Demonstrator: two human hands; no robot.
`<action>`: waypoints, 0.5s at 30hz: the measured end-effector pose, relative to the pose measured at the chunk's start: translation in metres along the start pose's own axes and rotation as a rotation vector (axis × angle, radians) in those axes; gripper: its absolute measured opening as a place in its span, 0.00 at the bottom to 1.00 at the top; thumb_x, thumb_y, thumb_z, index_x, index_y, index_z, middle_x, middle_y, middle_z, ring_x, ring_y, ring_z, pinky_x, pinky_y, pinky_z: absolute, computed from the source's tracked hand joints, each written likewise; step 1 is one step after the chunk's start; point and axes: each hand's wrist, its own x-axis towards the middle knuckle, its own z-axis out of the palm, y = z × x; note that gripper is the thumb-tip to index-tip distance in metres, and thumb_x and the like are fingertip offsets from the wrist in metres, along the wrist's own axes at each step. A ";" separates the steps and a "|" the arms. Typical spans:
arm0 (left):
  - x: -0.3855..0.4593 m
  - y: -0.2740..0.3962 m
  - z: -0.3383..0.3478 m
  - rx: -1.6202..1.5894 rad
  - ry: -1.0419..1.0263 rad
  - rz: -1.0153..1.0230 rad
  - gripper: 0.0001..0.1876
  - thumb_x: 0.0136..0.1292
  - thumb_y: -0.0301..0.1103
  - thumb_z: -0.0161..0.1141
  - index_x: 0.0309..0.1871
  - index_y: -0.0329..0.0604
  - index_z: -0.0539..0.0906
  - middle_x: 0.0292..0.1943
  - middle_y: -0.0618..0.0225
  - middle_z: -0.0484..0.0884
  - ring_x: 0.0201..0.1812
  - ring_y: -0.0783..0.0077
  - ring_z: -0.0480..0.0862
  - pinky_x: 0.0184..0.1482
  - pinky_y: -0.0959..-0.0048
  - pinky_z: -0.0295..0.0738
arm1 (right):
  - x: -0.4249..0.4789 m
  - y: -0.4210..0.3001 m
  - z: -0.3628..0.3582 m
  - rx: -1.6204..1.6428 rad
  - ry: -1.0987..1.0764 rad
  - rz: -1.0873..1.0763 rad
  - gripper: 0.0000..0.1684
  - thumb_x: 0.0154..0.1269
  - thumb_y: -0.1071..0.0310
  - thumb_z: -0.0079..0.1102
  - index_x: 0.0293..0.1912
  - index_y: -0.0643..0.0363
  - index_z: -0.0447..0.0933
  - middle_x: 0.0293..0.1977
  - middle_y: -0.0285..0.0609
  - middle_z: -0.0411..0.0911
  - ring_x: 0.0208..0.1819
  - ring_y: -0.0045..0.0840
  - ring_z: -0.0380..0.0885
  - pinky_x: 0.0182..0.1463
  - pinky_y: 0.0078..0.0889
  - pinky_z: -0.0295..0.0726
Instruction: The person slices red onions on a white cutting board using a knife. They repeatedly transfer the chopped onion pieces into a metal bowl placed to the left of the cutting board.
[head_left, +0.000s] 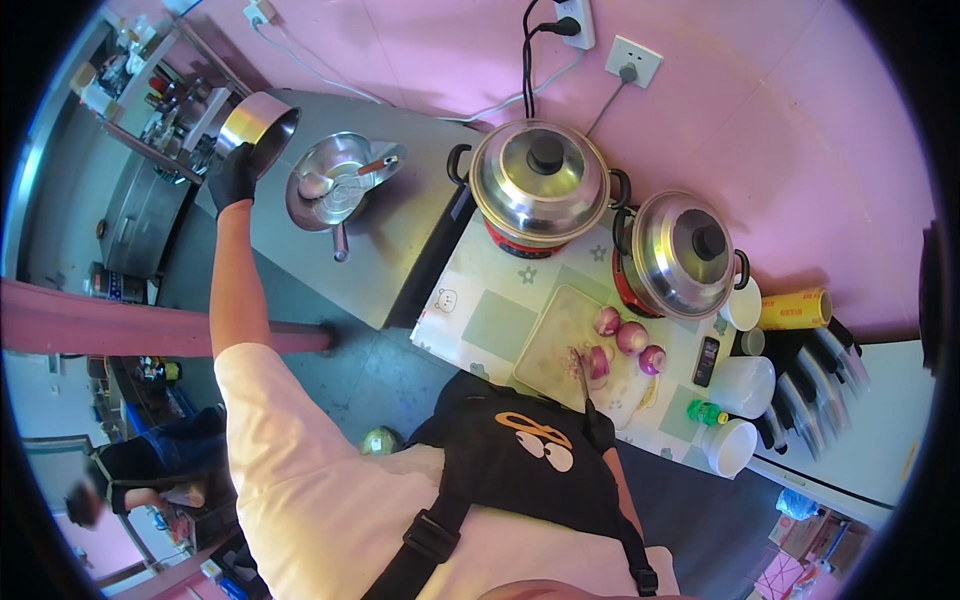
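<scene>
My left hand (234, 180), in a black glove, reaches out over the metal counter and grips the rim of a stainless steel pot (259, 131). Near it a steel pan (304, 214) holds a bowl and a ladle (316, 185). My right hand (598, 427), also black-gloved, holds a knife (584, 384) by its handle, the blade over the cutting board (551, 330). At the blade lie a cut red onion (598, 362) and chopped bits. Several whole red onions (631, 337) sit on the board's right side.
Two lidded steel pots (541, 180) (682, 255) stand on red-based cookers by the pink wall. At the right are a yellow wrap roll (796, 309), white tubs (731, 448), a green bottle (705, 412) and a phone-like device (706, 361). Another person (139, 461) bends at the lower left.
</scene>
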 end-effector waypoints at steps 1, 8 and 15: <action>-0.001 -0.003 0.002 -0.007 0.010 0.008 0.12 0.52 0.30 0.59 0.40 0.55 0.83 0.36 0.68 0.84 0.36 0.62 0.83 0.38 0.67 0.77 | 0.001 -0.002 0.001 -0.009 0.029 -0.074 0.25 0.68 0.47 0.39 0.36 0.57 0.77 0.18 0.48 0.70 0.21 0.37 0.71 0.27 0.39 0.69; -0.004 0.011 -0.012 0.071 -0.146 -0.179 0.10 0.54 0.33 0.57 0.40 0.52 0.83 0.36 0.65 0.84 0.35 0.59 0.83 0.38 0.66 0.77 | 0.006 -0.004 0.003 0.125 0.049 0.019 0.36 0.64 0.37 0.41 0.24 0.63 0.75 0.14 0.46 0.66 0.20 0.29 0.69 0.26 0.37 0.67; -0.060 0.110 0.015 -0.872 -0.598 -0.760 0.14 0.56 0.32 0.53 0.44 0.35 0.78 0.29 0.52 0.82 0.30 0.62 0.84 0.25 0.69 0.74 | 0.006 -0.002 0.000 0.182 0.004 0.318 0.39 0.62 0.33 0.39 0.26 0.64 0.75 0.19 0.53 0.73 0.23 0.38 0.74 0.31 0.40 0.70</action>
